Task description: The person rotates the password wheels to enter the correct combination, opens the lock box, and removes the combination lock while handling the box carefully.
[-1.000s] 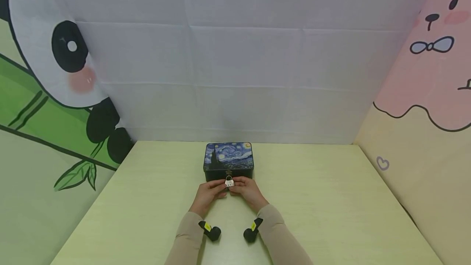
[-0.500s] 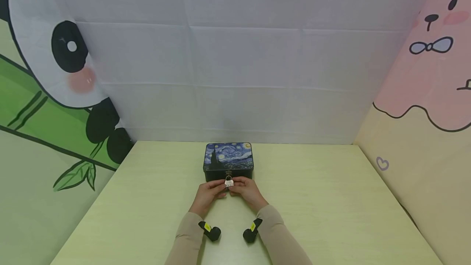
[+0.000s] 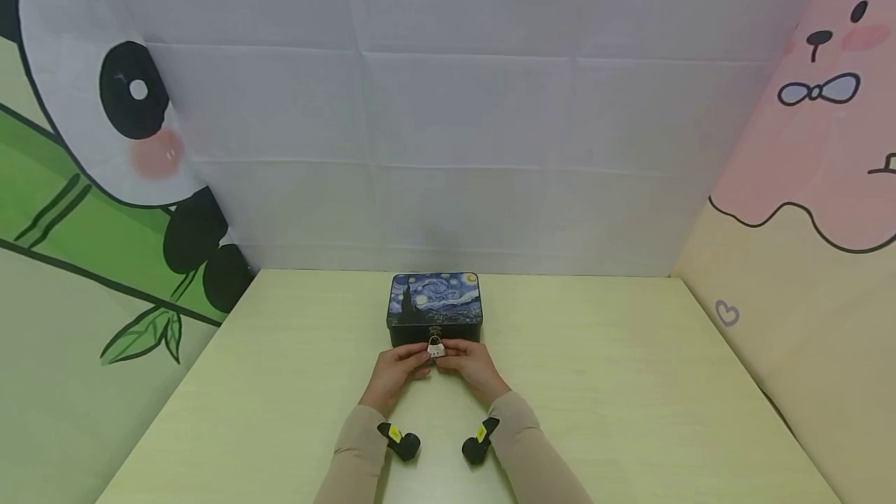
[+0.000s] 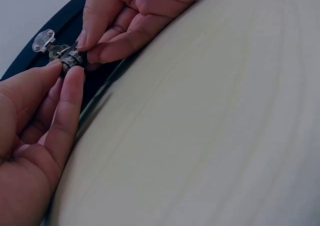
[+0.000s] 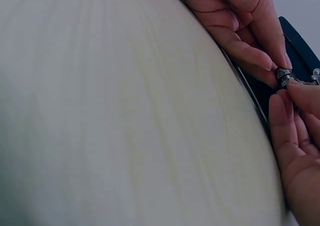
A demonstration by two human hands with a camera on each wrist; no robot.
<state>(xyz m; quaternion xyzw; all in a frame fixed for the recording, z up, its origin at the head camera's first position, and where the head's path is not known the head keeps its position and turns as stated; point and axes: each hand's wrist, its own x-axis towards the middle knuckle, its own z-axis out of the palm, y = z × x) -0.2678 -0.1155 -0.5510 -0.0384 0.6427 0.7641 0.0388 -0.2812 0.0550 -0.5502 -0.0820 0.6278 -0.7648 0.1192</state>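
Observation:
A small combination padlock (image 3: 436, 350) with number dials hangs at the front clasp (image 4: 44, 40) of a tin box (image 3: 435, 299). The box has a blue starry-night painting on its lid and dark sides, and its lid is down. From the left, my left hand (image 3: 392, 374) pinches the padlock between thumb and fingertips. My right hand (image 3: 474, 368) holds its other side the same way. Number rings (image 4: 72, 58) show between the fingertips in the left wrist view. Part of the lock body is hidden behind the fingers.
The box stands on a pale wood-grain table (image 3: 630, 379), near its back edge. A white creased sheet (image 3: 462, 115) rises behind it. Printed cartoon panels stand at the left and right sides. Each wrist carries a black camera mount (image 3: 401, 442).

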